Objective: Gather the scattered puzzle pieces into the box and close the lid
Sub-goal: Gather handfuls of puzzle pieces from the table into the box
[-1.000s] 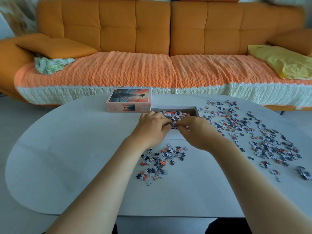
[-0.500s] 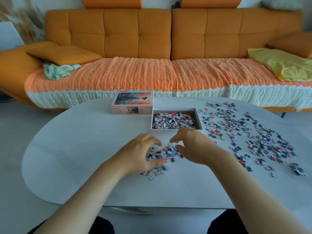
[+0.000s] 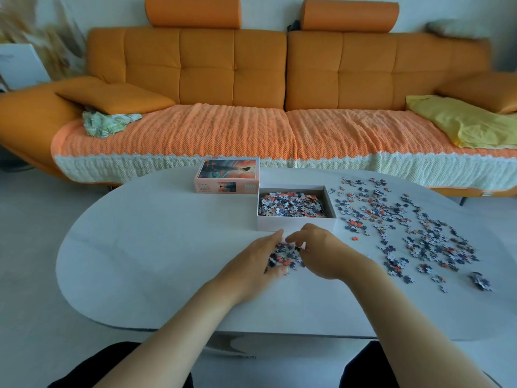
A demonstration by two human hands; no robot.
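An open white box [image 3: 296,223] stands mid-table with many grey, white and orange puzzle pieces inside. Its picture lid [image 3: 227,179] rests on the table just left of it. In front of the box lies a small heap of pieces [image 3: 285,256]. My left hand [image 3: 254,261] and my right hand [image 3: 321,250] cup that heap from both sides, fingers curled around it and pressing it together on the table. A wide scatter of loose pieces [image 3: 405,228] covers the table to the right of the box.
The oval white table [image 3: 140,247] stands before an orange sofa [image 3: 251,79] carrying a yellow cloth [image 3: 461,121] and cushions. A small separate clump of pieces [image 3: 481,281] lies near the table's right edge. My dark-clothed knees show below the near edge.
Both hands left the box, dropped to the near heap and squeezed it from a loose spread into a tight pile between them. The view tilted up.
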